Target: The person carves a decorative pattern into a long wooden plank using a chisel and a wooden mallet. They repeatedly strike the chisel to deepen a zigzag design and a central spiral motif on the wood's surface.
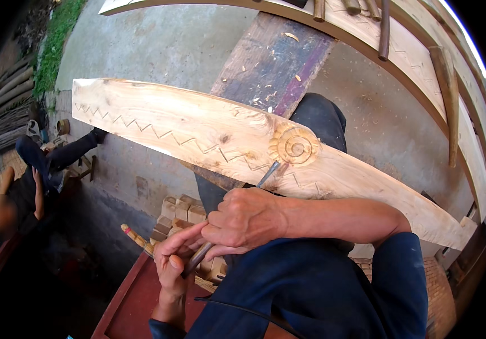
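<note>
A long pale wooden board (158,113) lies slantwise before me, with a zigzag line cut along it and a round carved flower (295,145) with a spiral centre. My right hand (245,220) is closed around the shaft of a carving chisel (268,174). The chisel's metal tip touches the wood at the lower left edge of the flower. Lower left, my left hand (178,254) curls at the chisel's wooden handle (197,258), its thumb and fingers partly round it. The right forearm lies across the near edge of the board.
A worn plank (277,56) with wood chips runs under the board. Curved beams (412,62) at the upper right carry several tool handles and a wooden mallet (446,101). Wooden blocks (181,210) and a red-brown surface (135,299) lie lower left. Another person (34,175) sits far left.
</note>
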